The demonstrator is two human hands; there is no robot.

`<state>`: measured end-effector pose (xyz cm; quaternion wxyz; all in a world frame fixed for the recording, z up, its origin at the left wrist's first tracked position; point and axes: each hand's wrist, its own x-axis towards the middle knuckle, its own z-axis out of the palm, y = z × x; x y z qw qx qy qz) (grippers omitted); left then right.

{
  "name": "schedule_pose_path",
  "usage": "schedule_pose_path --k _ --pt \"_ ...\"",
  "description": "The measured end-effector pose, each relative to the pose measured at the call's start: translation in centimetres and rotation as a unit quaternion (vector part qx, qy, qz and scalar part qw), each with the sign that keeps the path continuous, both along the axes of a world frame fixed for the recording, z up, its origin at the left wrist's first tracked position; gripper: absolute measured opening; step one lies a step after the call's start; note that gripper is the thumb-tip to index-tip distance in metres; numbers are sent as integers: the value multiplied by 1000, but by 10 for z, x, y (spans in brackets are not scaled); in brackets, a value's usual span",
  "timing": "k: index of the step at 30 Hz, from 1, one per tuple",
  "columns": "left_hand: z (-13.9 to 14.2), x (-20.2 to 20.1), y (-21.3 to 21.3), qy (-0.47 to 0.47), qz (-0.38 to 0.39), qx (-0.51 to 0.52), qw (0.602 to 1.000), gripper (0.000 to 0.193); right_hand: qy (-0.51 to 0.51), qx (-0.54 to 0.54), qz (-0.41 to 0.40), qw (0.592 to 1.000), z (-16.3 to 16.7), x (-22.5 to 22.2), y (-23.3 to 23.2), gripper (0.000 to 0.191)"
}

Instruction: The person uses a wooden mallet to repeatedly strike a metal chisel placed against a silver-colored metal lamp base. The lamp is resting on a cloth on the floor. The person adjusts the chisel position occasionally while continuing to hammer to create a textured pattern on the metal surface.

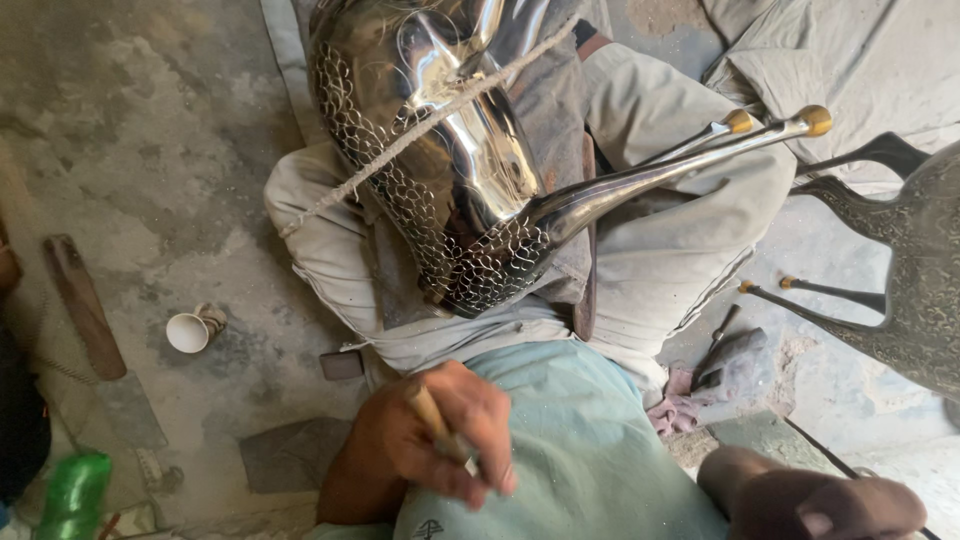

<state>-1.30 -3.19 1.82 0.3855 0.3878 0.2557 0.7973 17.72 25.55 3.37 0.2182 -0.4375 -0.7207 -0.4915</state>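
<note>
Seated on a rough grey concrete floor (150,150), stained and dusty, legs crossed in pale worn trousers. Across the lap, a polished metal animal figure (460,170), mirror-bright, scale pattern chased along its lower flank, long slender horns (700,150) tipped with brass knobs reaching toward the right. Over the figure, a taut rope (420,125) running diagonally from lower left to upper right.

Left hand (430,435), low in the view above the pale green shirt, grip closed round a small wooden-handled tool (440,430), fingers curled tight, tool tip pointing down and right; well short of the figure, not touching it. Right hand (830,505) at the bottom right corner, fingers curled, a thin dark rod passing near it; cannot tell whether held or merely beside.

On the floor to the left, a small white paper cup (190,330) lying on its side, a flat rusty metal bar (85,305) nearby, a green plastic bottle (72,495) at the bottom left corner. To the right, a second, darker unpolished figure (920,280) with thin horns of its own, a hammer (725,350) resting on a pinkish rag (680,410). Grey cloth spread at the upper right.
</note>
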Motion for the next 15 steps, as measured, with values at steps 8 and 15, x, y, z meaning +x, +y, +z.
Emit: schedule_pose_path --k 8,15 --pt "-9 4 -12 -172 410 -322 836 42 322 -756 357 444 -81 -81 22 25" --pt "-8 11 -20 -106 485 -333 802 43 -148 -649 282 691 -114 -125 -45 96"
